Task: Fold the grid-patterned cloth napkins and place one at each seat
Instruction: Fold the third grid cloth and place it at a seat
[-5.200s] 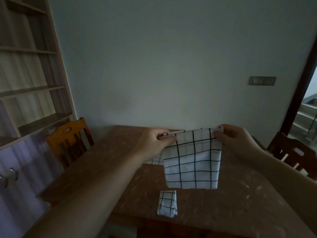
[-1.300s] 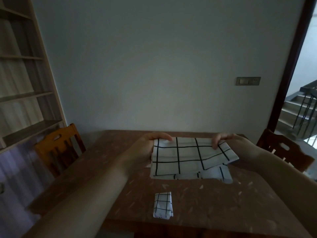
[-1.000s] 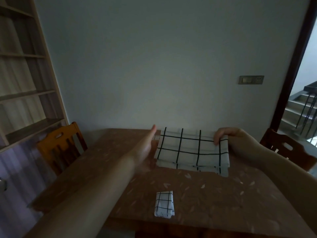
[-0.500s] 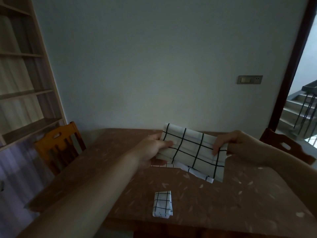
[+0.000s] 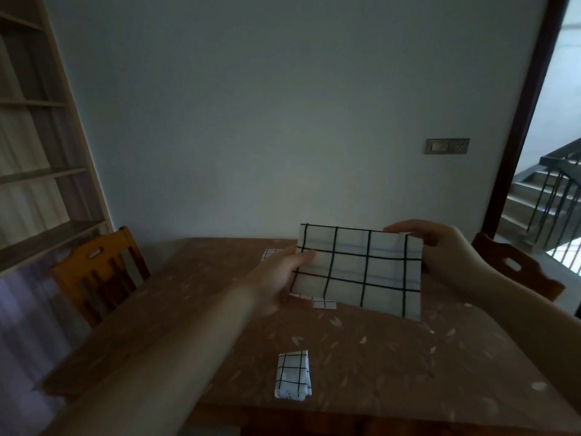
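I hold a white napkin with a black grid (image 5: 358,269), folded into a wide rectangle, upright above the brown table (image 5: 361,357). My left hand (image 5: 279,278) grips its left edge with the thumb across the front. My right hand (image 5: 437,243) pinches its top right corner. A small folded grid napkin (image 5: 293,374) lies near the table's front edge. Bits of more grid cloth (image 5: 323,303) show on the table behind and under the held napkin, mostly hidden.
An orange wooden chair (image 5: 97,272) stands at the table's left side and another chair (image 5: 518,272) at the right. Wooden shelves (image 5: 37,171) fill the left wall. A doorway with stairs (image 5: 544,196) opens at the right.
The napkin went from lying folded on the table to being lifted; it now hangs upright and level between both hands, raised a little higher than half a second ago.
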`<state>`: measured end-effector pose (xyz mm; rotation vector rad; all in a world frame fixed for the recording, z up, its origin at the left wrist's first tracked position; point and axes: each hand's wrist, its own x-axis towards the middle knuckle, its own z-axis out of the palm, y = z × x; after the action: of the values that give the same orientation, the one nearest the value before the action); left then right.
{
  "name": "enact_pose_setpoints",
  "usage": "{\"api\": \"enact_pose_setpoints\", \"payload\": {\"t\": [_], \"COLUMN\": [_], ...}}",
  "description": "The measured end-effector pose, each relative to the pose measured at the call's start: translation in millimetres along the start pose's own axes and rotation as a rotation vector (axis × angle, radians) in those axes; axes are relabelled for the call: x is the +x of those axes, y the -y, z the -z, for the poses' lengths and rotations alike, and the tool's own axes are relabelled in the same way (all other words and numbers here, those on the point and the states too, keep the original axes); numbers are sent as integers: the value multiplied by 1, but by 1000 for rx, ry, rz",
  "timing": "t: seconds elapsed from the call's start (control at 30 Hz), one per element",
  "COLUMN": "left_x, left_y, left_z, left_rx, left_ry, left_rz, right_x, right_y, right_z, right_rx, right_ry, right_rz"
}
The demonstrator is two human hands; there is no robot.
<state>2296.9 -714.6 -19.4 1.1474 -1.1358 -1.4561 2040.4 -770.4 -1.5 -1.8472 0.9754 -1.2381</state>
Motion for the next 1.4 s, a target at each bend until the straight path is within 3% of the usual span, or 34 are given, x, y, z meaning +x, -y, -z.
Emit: {"api": "enact_pose_setpoints", "payload": {"t": [0.1,0.2,0.43,0.5,0.6,0.7,0.9,1.07,1.3,1.4], "left_x": [0,3,0,-2,-3,-3,-10,-14,-12,-10], "left_y": [6,8,1,-2,-6,-10,-16,-17,-27,-28], "left_z": [0,1,11,12,10,-2,-18,-8,-3,-5], "left_rx": [180,197,384,401,457,519,536,566,793,866], "left_ry": [24,-23,-87,-67,-26,51,126,114,127,99], "left_rz": [-47,-162,-291,-296,-300,-295,-342,-360,-245,-327], "right_x": [1,0,5,7,11,6,6,7,16,18], "right_y": [3,0,-18,-13,-5,18,39,31,30,31], "right_z": [2,7,34,43,46,15,-41,-42,-48,-46], "right_rx": [32,-3,-259,-323,-72,48,-456,-430,-505,-482], "right_ry": [-42,-3,491,734,909,559,137,0,23,-20], "right_rz": [-26,-60,-229,-270,-211,-164,114,178,257,281]}}
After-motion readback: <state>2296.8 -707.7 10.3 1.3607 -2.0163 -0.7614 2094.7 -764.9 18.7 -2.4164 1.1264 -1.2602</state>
